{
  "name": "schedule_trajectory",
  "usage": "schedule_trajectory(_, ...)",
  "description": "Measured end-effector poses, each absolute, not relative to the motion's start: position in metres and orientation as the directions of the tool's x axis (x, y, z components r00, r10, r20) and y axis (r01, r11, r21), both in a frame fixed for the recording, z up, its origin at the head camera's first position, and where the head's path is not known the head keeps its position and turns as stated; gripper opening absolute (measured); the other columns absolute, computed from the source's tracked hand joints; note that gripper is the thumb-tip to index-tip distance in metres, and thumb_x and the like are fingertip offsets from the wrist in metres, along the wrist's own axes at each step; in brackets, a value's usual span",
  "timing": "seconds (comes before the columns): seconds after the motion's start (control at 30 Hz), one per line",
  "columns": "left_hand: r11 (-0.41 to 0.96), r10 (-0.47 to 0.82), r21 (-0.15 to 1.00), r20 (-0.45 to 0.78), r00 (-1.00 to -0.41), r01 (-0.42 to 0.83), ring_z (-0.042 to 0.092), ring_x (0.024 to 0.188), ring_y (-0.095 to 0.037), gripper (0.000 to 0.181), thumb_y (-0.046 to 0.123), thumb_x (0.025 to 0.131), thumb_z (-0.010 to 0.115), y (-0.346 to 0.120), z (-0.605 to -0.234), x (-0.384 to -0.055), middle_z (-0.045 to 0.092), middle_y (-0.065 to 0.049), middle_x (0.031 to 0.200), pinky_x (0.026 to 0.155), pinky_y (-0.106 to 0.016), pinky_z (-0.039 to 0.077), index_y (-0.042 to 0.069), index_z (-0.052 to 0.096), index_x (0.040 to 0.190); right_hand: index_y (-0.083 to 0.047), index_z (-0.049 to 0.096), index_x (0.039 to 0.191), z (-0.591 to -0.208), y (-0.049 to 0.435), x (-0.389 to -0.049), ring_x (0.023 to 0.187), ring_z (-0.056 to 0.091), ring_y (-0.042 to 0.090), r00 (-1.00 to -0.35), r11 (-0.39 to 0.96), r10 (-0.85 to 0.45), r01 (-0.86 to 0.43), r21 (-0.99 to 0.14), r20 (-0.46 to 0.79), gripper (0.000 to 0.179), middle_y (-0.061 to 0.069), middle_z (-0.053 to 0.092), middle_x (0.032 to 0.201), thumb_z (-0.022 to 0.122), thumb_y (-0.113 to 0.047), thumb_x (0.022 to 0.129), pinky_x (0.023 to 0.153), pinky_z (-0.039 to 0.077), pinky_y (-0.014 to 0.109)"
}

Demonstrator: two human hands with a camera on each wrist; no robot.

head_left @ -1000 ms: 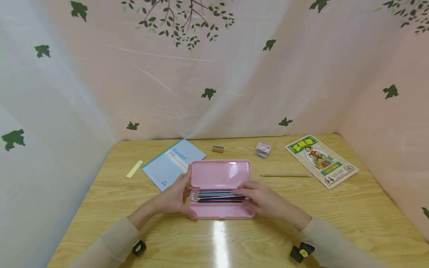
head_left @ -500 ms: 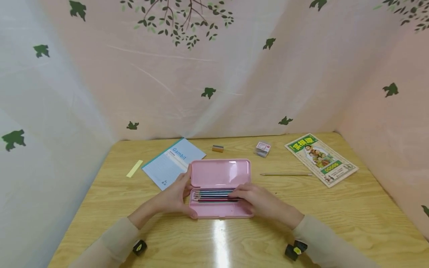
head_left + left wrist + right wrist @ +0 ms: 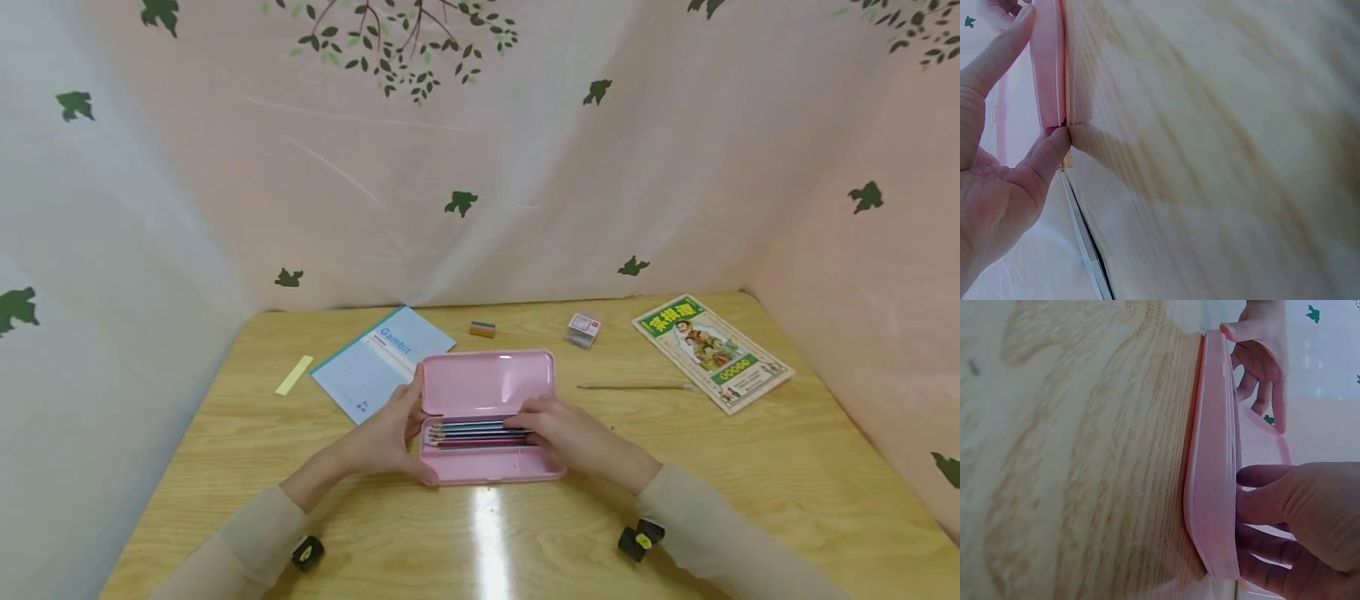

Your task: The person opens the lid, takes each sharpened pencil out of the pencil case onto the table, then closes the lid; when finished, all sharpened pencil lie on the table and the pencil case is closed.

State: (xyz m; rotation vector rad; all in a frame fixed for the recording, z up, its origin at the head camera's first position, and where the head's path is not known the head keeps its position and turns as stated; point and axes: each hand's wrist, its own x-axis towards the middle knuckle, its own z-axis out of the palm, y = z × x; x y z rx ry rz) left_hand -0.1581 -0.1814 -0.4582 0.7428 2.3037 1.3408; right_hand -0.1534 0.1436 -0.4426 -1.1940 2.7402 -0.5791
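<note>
A pink pencil case (image 3: 487, 382) lies on the table with its lid raised. Several pencils (image 3: 476, 435) lie side by side in its back compartment, tips to the left. My left hand (image 3: 382, 437) grips the case's left end, thumb at the front corner and fingers behind, as the left wrist view also shows (image 3: 1007, 187). From the right, my right hand (image 3: 570, 433) reaches into the case, fingers over the pencils' right ends. In the right wrist view the right hand's fingertips dip behind the case wall (image 3: 1216, 462), so their hold on the pencils is hidden.
A blue notebook (image 3: 375, 367) and a yellow strip (image 3: 294, 375) lie left. Behind the case are a small orange-and-grey block (image 3: 482, 330) and a small clear box (image 3: 582, 330). One loose pencil (image 3: 637, 386) and an illustrated booklet (image 3: 712, 354) lie right, before a curtain (image 3: 525, 250).
My right hand has shifted slightly left over the pencils, now covering more of their right ends. The left hand keeps its place on the case. The head view has shifted slightly.
</note>
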Motion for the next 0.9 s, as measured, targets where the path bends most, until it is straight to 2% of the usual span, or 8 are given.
schedule_trajectory(0.43, 0.450, 0.594, 0.853, -0.065, -0.802, 0.264, 0.055, 0.123, -0.021, 0.151, 0.031, 0.065, 0.099, -0.1841, -0.4565, -0.1593, 0.026, -0.015, 0.148, 0.113, -0.034, 0.038, 0.023, -0.017, 0.161, -0.011, 0.075, 0.120, -0.4399, 0.1391, -0.1538, 0.098, 0.059, 0.014, -0.686, 0.633, -0.726, -0.689, -0.354, 0.038, 0.029, 0.001, 0.064, 0.109, 0.070, 0.000, 0.093, 0.089, 0.057, 0.032)
schedule_trajectory(0.77, 0.461, 0.584, 0.856, -0.096, -0.806, 0.233, 0.050, 0.127, -0.020, 0.152, 0.033, 0.063, 0.099, -0.1837, -0.4552, -0.1574, 0.022, -0.010, 0.152, 0.113, -0.031, 0.038, 0.029, -0.018, 0.160, -0.011, 0.076, 0.116, -0.4438, 0.1388, -0.1528, 0.091, 0.059, 0.013, -0.645, 0.589, -0.757, -0.742, -0.321, 0.102, 0.032, 0.001, 0.063, 0.102, 0.070, 0.007, 0.090, 0.082, 0.057, 0.028)
schedule_trajectory(0.9, 0.455, 0.589, 0.854, -0.077, -0.805, 0.251, 0.051, 0.125, -0.020, 0.154, 0.032, 0.062, 0.100, -0.1825, -0.4555, -0.1573, 0.023, -0.013, 0.151, 0.114, -0.031, 0.037, 0.026, -0.018, 0.161, -0.012, 0.076, 0.116, -0.4450, 0.1410, -0.1530, 0.090, 0.058, 0.012, -0.637, 0.580, -0.761, -0.751, -0.315, 0.119, 0.034, 0.000, 0.063, 0.102, 0.071, 0.008, 0.089, 0.081, 0.056, 0.027)
